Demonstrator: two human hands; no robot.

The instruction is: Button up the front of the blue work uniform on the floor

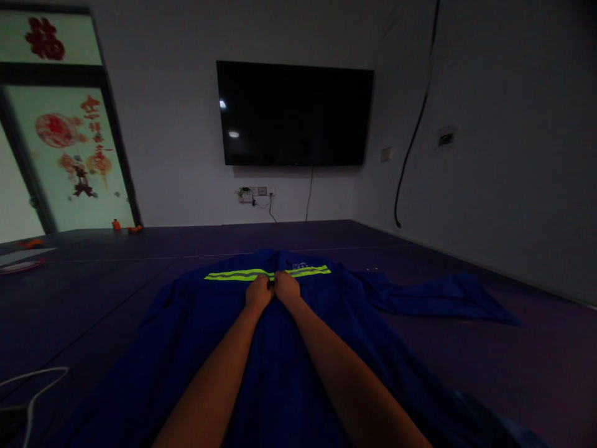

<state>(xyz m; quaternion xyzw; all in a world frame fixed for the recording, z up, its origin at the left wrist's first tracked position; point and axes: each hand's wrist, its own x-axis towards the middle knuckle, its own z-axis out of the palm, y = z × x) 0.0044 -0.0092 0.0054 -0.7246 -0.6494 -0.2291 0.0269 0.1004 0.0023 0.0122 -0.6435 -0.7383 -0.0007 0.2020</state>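
Observation:
A blue work jacket (336, 323) lies spread out, front side up, with a yellow-green reflective stripe (233, 275) across its chest and small white lettering above the stripe on the right. My left hand (259, 292) and my right hand (286, 286) meet at the middle of the front, right at the stripe. Both are closed, with the fingers pinching the jacket's front edges. A small dark spot shows between them; what it is I cannot make out. One sleeve (448, 295) stretches out to the right.
Under the jacket is a dark purple floor (522, 367). A white cable (35, 398) lies at the lower left. Small orange objects (116, 225) sit by the glass door (65, 149). A television (296, 115) hangs on the far wall, and a black cable (413, 143) dangles at the right.

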